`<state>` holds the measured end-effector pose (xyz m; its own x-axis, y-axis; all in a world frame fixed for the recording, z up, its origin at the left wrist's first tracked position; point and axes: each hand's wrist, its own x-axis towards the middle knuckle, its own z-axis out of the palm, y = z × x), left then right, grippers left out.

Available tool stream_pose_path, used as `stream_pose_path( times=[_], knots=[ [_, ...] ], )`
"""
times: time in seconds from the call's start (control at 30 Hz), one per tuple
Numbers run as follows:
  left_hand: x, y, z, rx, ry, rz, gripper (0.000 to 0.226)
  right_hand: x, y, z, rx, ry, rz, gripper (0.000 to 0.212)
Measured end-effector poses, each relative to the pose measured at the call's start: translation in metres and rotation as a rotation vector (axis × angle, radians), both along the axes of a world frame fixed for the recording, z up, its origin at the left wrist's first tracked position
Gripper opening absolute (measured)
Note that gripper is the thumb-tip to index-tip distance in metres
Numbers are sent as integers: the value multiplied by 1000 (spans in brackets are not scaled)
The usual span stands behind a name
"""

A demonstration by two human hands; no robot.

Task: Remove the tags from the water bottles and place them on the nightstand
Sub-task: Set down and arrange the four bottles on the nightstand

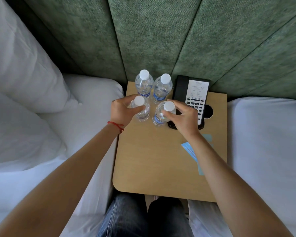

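clear bottles (141,109) gripped by left hand (120,112) and right hand (182,118).

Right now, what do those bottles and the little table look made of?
Water bottles: clear, glossy plastic, see-through with ribbed walls; the caps look like matte white plastic. Nightstand: pale wood or wood-look laminate, with fine grain and a smooth matte top; which of the two I cannot tell.

Red string bracelet (116,125), blue jeans (125,218).

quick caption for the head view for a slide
Left hand and right hand each grip a front bottle of four on the nightstand, beside a phone.
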<state>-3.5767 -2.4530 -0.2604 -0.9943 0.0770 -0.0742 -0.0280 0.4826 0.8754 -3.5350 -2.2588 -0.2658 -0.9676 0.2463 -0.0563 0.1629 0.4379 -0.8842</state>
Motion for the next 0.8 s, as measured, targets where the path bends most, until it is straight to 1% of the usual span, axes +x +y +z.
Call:
stream_pose_path(
  times=[0.1, 0.27, 0.4, 0.53, 0.67, 0.8],
  knots=[
    [-14, 1, -5, -56, 24, -30, 36, -10, -2, -2, -10, 0, -12, 37],
    [-25, 0, -14, -52, -44, -61, 38, -21, -5, -5, -9, -3, -37, 35],
    [-26, -3, -16, -34, -51, -81, 40, -24, -8, -7, -38, -54, -35, 39],
    [-25, -5, -14, -74, -8, -105, 41, -25, -7, -5, -20, -111, -3, 41],
    [-23, -5, -13, -72, -14, -98, 40, -23, -10, -3, -1, -123, -21, 40],
    [-17, -1, -11, -61, 37, -18, 36, -19, -17, -2, 19, -70, -110, 37]
  ],
)
